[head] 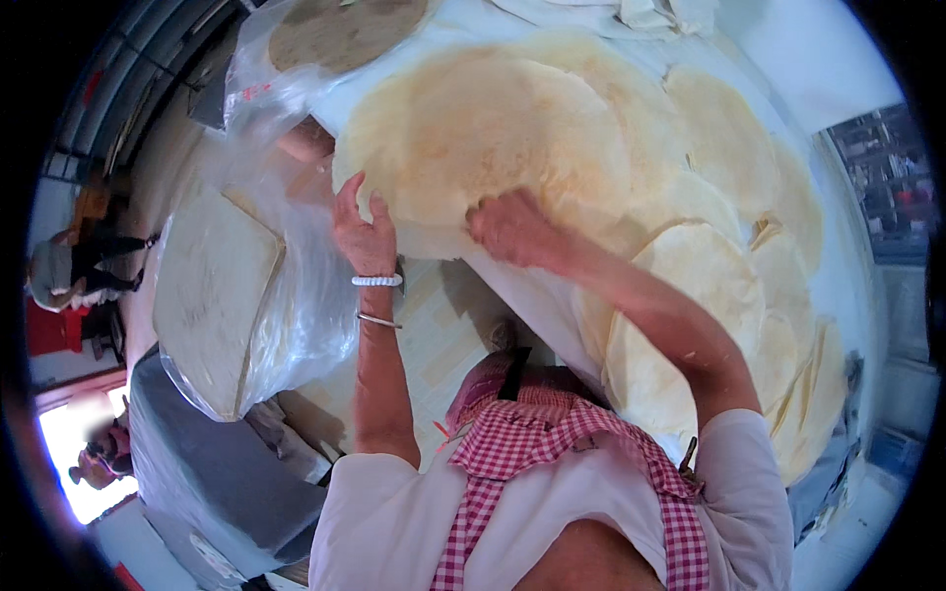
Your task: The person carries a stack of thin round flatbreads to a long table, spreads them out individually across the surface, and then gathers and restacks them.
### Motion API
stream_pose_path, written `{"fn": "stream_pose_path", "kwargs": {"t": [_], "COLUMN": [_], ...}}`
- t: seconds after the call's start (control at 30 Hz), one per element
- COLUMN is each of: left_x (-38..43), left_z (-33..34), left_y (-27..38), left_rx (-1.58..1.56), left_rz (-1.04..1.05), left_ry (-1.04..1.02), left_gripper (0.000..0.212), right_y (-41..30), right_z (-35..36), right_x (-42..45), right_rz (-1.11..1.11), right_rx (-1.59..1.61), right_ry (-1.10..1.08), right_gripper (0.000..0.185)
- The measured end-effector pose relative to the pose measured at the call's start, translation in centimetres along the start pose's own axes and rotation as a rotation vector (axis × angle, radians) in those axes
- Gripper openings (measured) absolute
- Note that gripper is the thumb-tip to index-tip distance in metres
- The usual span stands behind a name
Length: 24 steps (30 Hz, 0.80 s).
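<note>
Large thin round flatbread sheets (pixel 517 125) lie overlapped on a white-covered table in front of me. My left hand (pixel 363 229), with a white coil band and a metal bangle at its wrist, is raised at the near left rim of the biggest sheet, its thumb and fingers apart and nothing in them. My right hand (pixel 510 225) is curled over the near edge of the same sheet, slightly blurred; whether it pinches the edge cannot be told. Smaller pale sheets (pixel 687 295) lie in overlapping layers beside and beyond my right forearm.
A stack of flat sheets in clear plastic (pixel 211 303) stands at the left, above a grey plastic-covered box (pixel 214 458). A brown round sheet (pixel 344 29) lies on plastic at the upper left. Part of another person's arm (pixel 307 140) shows near it. Two people are farther left.
</note>
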<state>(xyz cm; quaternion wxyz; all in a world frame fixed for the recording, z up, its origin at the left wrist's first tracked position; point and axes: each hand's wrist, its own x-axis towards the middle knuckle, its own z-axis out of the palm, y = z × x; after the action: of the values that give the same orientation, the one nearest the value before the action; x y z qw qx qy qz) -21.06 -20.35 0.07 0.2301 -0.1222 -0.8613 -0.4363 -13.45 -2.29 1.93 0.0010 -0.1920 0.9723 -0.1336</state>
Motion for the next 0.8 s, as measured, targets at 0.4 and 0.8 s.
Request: {"fn": "stream_pose_path", "kwargs": {"t": [0.4,0.8], "left_x": [-4.2,-9.4], "left_z": [15.5,35.7], "left_y": [17.0,26.7], "left_rx": [-0.804,-1.010], "left_rz": [-0.162,-1.080], "left_ry": [-0.969,-0.857], "left_gripper": [0.019,0.022], "right_y": [1.8,-3.7], "right_z": [0.3,3.2], "right_x": [-21.3,-35.2], "right_rz": [0.697,1.156], "right_rx": [0.079,0.048], "right_ry": [0.537,0.796], "right_gripper": [0.032,0.024]}}
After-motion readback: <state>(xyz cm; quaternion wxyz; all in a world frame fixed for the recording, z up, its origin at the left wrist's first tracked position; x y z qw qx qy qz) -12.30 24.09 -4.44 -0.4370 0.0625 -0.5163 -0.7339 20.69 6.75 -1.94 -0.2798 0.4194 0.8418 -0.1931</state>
